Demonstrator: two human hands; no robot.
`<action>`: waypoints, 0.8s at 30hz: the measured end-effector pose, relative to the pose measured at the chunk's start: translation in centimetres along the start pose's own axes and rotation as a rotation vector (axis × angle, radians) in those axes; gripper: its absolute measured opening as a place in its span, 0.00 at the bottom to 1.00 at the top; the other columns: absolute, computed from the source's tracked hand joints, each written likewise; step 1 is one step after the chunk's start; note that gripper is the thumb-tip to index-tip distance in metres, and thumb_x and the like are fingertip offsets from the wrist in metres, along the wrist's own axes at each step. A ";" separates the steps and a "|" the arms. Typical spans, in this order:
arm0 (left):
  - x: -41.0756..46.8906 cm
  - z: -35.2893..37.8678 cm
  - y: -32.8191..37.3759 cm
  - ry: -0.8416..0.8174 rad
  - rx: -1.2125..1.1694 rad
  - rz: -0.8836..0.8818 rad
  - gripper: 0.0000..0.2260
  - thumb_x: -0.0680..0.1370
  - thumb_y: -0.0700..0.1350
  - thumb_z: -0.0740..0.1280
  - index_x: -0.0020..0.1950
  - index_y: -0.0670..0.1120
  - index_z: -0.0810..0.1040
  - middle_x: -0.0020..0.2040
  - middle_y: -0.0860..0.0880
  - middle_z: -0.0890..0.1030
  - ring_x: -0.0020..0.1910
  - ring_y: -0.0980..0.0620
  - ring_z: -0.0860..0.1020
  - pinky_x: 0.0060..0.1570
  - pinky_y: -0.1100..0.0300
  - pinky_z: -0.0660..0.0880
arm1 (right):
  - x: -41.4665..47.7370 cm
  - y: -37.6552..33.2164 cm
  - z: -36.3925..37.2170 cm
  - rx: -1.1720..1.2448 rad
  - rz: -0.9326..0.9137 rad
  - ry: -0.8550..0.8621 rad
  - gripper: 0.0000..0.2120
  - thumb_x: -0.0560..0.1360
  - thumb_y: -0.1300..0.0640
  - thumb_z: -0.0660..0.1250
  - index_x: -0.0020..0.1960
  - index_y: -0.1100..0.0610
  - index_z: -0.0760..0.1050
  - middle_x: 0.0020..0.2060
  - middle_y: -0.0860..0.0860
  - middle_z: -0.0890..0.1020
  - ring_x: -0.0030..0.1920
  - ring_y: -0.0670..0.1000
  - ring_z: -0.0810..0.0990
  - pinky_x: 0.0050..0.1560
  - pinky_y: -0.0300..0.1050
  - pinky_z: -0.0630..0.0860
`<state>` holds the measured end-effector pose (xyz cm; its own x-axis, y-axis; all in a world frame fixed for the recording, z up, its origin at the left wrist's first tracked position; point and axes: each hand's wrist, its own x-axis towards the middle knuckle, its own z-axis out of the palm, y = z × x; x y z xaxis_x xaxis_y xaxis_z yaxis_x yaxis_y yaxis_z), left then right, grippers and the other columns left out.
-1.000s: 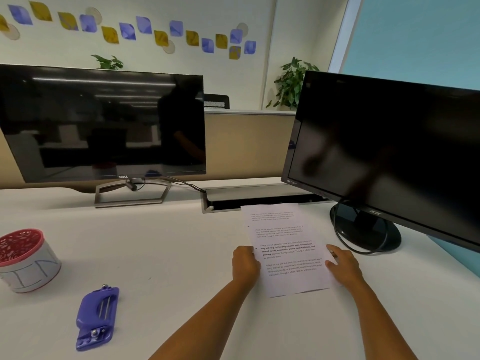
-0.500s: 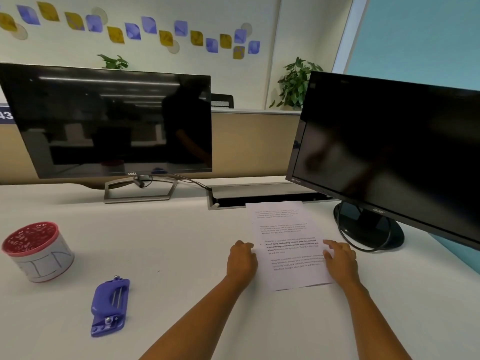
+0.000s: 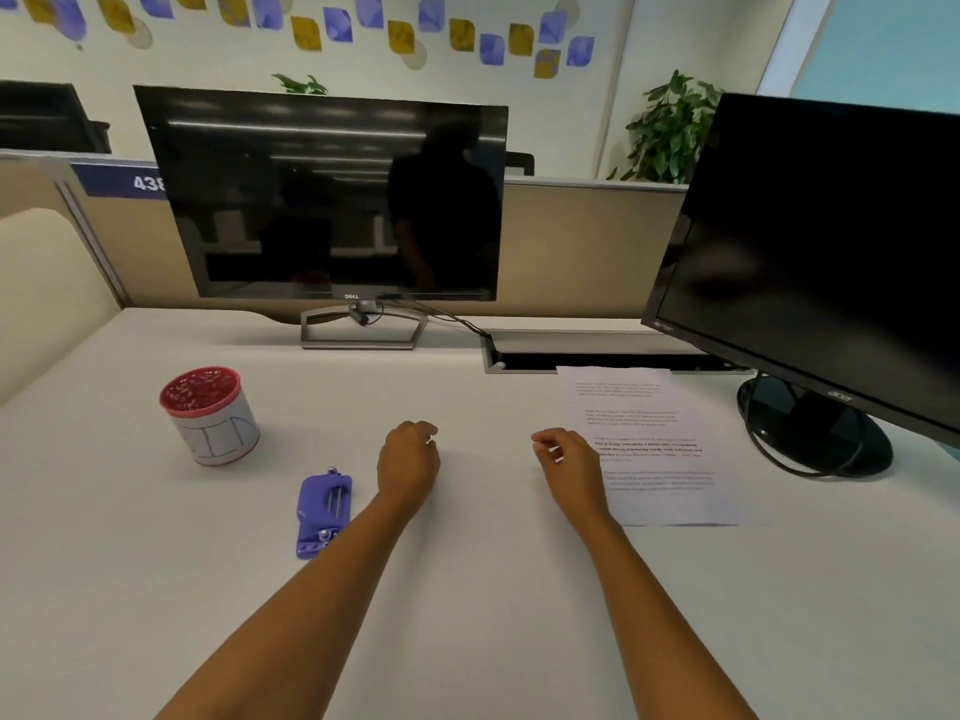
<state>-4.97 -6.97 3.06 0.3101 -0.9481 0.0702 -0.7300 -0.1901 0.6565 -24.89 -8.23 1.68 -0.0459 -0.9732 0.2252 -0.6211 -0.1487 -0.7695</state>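
White desk (image 3: 467, 605), seen from above and behind the hands. Two bare forearms reach in from the near edge.

Left hand (image 3: 408, 462): near the middle of the desk, back up, fingers loosely curled under, holding nothing. Cannot tell whether it rests on the surface or hangs just above it.

Right hand (image 3: 569, 467): a little to the right of the left one and apart from it, fingers also loosely curled, thumb and fingertips turned left, nothing in them.

White printed paper sheet (image 3: 657, 449): flat on the desk, right of centre, long side running near to far. Its left edge is just beside the back of the right hand; contact cannot be told. Its far end reaches the grey cable slot (image 3: 597, 356) set into the desk.

Purple plastic flat device with metal pins (image 3: 323, 506): lying flat just left of the left forearm, partly covered by it at the near end.

White round canister with a red patterned lid (image 3: 210, 415): upright, well left of both hands.

Far side: dark wide monitor on a silver frame stand (image 3: 332, 200). Right: second black monitor on a round black base (image 3: 831, 241), turned inward, its base just right of the sheet. Both screens are dark.
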 end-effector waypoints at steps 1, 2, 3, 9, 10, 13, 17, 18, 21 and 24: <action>0.3 -0.7 -0.8 0.019 0.005 -0.029 0.15 0.77 0.36 0.58 0.62 0.40 0.77 0.62 0.41 0.77 0.60 0.42 0.75 0.59 0.51 0.73 | -0.2 -0.7 1.0 0.011 -0.007 -0.030 0.08 0.78 0.61 0.64 0.55 0.60 0.79 0.52 0.56 0.81 0.46 0.47 0.76 0.47 0.36 0.73; 0.6 -1.5 -1.7 0.037 0.007 -0.059 0.15 0.77 0.35 0.58 0.61 0.40 0.77 0.62 0.41 0.77 0.60 0.42 0.76 0.60 0.51 0.73 | -0.4 -1.4 2.0 0.023 -0.011 -0.060 0.08 0.78 0.61 0.64 0.54 0.60 0.79 0.52 0.56 0.81 0.45 0.47 0.76 0.48 0.36 0.73; 0.9 -2.2 -2.4 0.054 0.005 -0.089 0.15 0.77 0.35 0.58 0.61 0.40 0.78 0.62 0.41 0.78 0.60 0.42 0.76 0.60 0.52 0.73 | -0.6 -2.0 2.9 0.036 -0.013 -0.089 0.08 0.77 0.61 0.65 0.54 0.60 0.79 0.52 0.55 0.81 0.45 0.46 0.76 0.48 0.36 0.74; 2.3 -5.7 -6.6 0.097 0.006 -0.169 0.12 0.77 0.37 0.63 0.57 0.39 0.80 0.58 0.39 0.80 0.55 0.41 0.78 0.56 0.51 0.75 | -1.4 -4.8 7.3 0.056 -0.036 -0.260 0.08 0.76 0.60 0.67 0.53 0.60 0.80 0.51 0.55 0.81 0.46 0.48 0.79 0.50 0.34 0.74; 2.3 -6.0 -7.2 0.091 0.013 -0.178 0.11 0.77 0.38 0.63 0.57 0.39 0.80 0.57 0.39 0.81 0.54 0.40 0.79 0.54 0.51 0.76 | -1.5 -5.1 7.9 0.041 -0.044 -0.285 0.08 0.76 0.61 0.67 0.53 0.60 0.80 0.51 0.55 0.81 0.47 0.49 0.80 0.52 0.36 0.75; 2.6 -6.6 -8.5 0.069 0.018 -0.208 0.11 0.76 0.38 0.65 0.57 0.39 0.80 0.56 0.40 0.81 0.50 0.41 0.80 0.51 0.52 0.77 | -1.6 -5.7 9.2 0.003 -0.062 -0.325 0.09 0.75 0.61 0.67 0.54 0.60 0.80 0.52 0.55 0.81 0.50 0.50 0.80 0.53 0.36 0.74; 2.8 -6.5 -9.3 0.079 -0.021 -0.243 0.11 0.75 0.36 0.65 0.56 0.39 0.80 0.54 0.40 0.82 0.48 0.42 0.80 0.50 0.53 0.77 | -1.3 -6.4 10.4 -0.015 -0.089 -0.353 0.09 0.75 0.61 0.68 0.54 0.60 0.80 0.52 0.55 0.81 0.51 0.51 0.80 0.54 0.36 0.74; 2.9 -6.4 -9.4 0.083 -0.031 -0.245 0.11 0.75 0.36 0.65 0.56 0.39 0.80 0.53 0.40 0.82 0.47 0.42 0.81 0.49 0.54 0.76 | -1.2 -6.6 10.6 -0.020 -0.098 -0.359 0.09 0.75 0.61 0.68 0.54 0.60 0.81 0.52 0.55 0.81 0.51 0.51 0.80 0.54 0.37 0.74; 3.1 -6.2 -9.4 0.091 -0.046 -0.245 0.11 0.75 0.35 0.65 0.56 0.38 0.80 0.52 0.40 0.83 0.42 0.46 0.79 0.46 0.57 0.75 | -1.1 -7.2 11.2 -0.043 -0.125 -0.375 0.10 0.75 0.60 0.68 0.55 0.61 0.80 0.52 0.56 0.81 0.52 0.52 0.80 0.56 0.39 0.75; 3.2 -6.1 -9.5 0.096 -0.034 -0.240 0.11 0.76 0.35 0.64 0.57 0.38 0.80 0.53 0.39 0.83 0.45 0.44 0.81 0.47 0.57 0.75 | -1.1 -7.6 11.6 -0.080 -0.156 -0.378 0.10 0.75 0.58 0.68 0.55 0.61 0.81 0.52 0.56 0.82 0.53 0.52 0.80 0.55 0.38 0.74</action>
<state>6.67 -6.65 1.69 0.5298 -0.8479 -0.0210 -0.6078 -0.3968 0.6878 -11.03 -8.09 0.29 0.3344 -0.9382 0.0887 -0.6577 -0.2997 -0.6911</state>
